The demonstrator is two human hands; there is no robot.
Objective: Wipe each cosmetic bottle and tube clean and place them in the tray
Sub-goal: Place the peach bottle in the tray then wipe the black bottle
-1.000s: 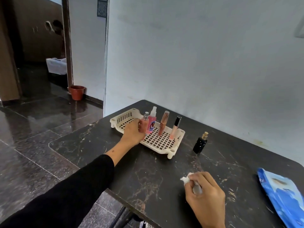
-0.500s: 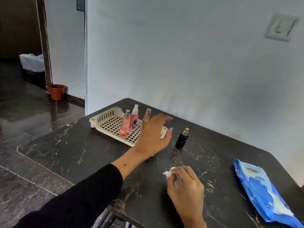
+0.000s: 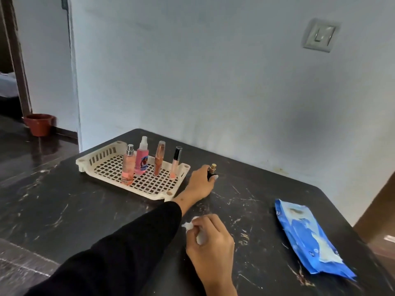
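So the little black bottle (image 3: 211,175) with the gold cap is standing upright on the dark marble table (image 3: 64,210), just off the right end of the tray (image 3: 100,155), about 3 o'clock from it. The left hand (image 3: 199,184) is wrapped around it, fingers curled round the body with the thumb tip showing on the front, gold cap poking out on top. It's sitting on the table, not in the tray.

Inside the cream lattice tray, four things stand upright in a rough row: a peach spray bottle (image 3: 128,165) nearest the camera at the left, a pink spray bottle (image 3: 142,155) at about 1 o'clock from it, then a copper-toned tube (image 3: 159,158), and a slim gloss tube (image 3: 175,162) with a black cap furthest right.

The right hand (image 3: 210,242) is down at 6 o'clock from the black bottle, close to the camera, fingers curled and pinching a crumpled white wipe (image 3: 189,225) that sticks out on the left side. The left arm's black sleeve (image 3: 119,259) crosses just beside it.

Way over at 4 o'clock from the bottle there's a blue wipes pack (image 3: 310,240) lying flat on the table. A light switch (image 3: 319,37) is up on the wall, and a terracotta pot (image 3: 38,124) sits on the floor at far left.
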